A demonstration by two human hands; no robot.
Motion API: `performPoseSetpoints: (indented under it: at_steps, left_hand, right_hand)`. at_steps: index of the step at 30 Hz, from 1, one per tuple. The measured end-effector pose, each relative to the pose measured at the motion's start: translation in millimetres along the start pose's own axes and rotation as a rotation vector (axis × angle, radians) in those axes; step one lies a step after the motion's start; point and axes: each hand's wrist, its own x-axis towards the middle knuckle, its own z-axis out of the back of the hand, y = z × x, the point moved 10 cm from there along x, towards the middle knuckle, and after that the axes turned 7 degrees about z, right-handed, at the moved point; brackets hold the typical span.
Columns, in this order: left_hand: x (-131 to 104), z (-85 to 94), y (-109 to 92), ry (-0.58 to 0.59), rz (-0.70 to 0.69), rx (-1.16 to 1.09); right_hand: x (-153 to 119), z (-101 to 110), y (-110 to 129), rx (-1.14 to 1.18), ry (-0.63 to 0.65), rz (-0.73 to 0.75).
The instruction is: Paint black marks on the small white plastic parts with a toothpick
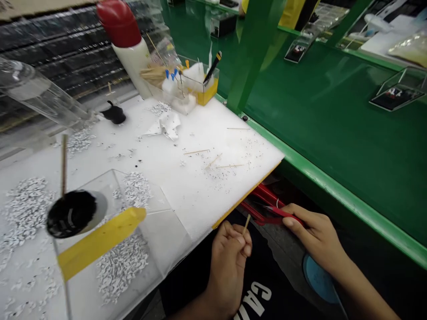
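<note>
Hands sat low in the frame, below the front edge of the white surface (187,186). The left hand (230,255), at lower centre, was clenched around a thin wooden stick (246,223), whose tip stood up between thumb and fingers. The right hand (315,235), to the lower right, had its grip closed on red-handled cutters (282,213); these lay just beside a red tray (263,200) tucked under the surface's yellow edge.

More wooden sticks (213,161) lay scattered at the middle of the surface among dark specks. A clear plastic box (156,249) at lower left held small white parts (122,264), with a yellow strip (100,242) across it and a black dish (71,213) at its corner, a stick standing in the dish. Heaps of the same white parts lay along the left side. At upper centre stood a white bottle with a red cap (125,35) beside a clear container (196,82) of swabs and small tools. A green conveyor (333,124) filled the right side, carrying clear cases (396,91).
</note>
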Motion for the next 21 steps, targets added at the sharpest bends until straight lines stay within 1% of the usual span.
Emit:
performPoseSetpoints:
  at_steps: [3,6,8,10,11,13,15,16,18,19,21]
  left_hand:
    - [-3.3,-21.5,-2.1,0.199,-0.022,0.12]
    - [-14.8,-36.4,-12.1,0.382,-0.08,0.261]
    - [-26.8,-38.8,-22.6,0.48,-0.12,0.359]
    - [-39.9,-33.7,-35.2,0.53,-0.162,0.46]
    - [-46.0,-28.4,-42.5,0.53,-0.187,0.503]
    - [-57.1,-14.6,-56.6,0.491,-0.232,0.567]
    - [-66.4,0.0,-67.1,0.426,-0.247,0.596]
    - [-70.4,6.3,-70.1,0.393,-0.237,0.599]
    - [-77.2,15.7,-72.5,0.336,-0.194,0.588]
    - [-80.1,18.3,-73.0,0.315,-0.169,0.569]
    - [-85.0,20.4,-74.1,0.283,-0.128,0.511]
  right_hand:
    - [12.3,15.5,3.4,-0.043,-0.096,-0.001]
    - [45.8,26.1,16.9,-0.113,-0.167,0.027]
    - [76.9,27.5,27.5,-0.184,-0.191,0.059]
    - [110.8,22.9,34.4,-0.272,-0.176,0.091]
    - [127.3,18.7,35.9,-0.318,-0.154,0.107]
    - [155.7,10.0,35.5,-0.401,-0.114,0.139]
    - [174.7,4.5,33.9,-0.46,-0.103,0.172]
    - [179.5,4.1,34.1,-0.476,-0.113,0.189]
    - [178.7,7.7,39.3,-0.477,-0.154,0.228]
    - [172.8,12.1,44.9,-0.464,-0.187,0.255]
    - [151.9,20.6,61.0,-0.395,-0.225,0.331]
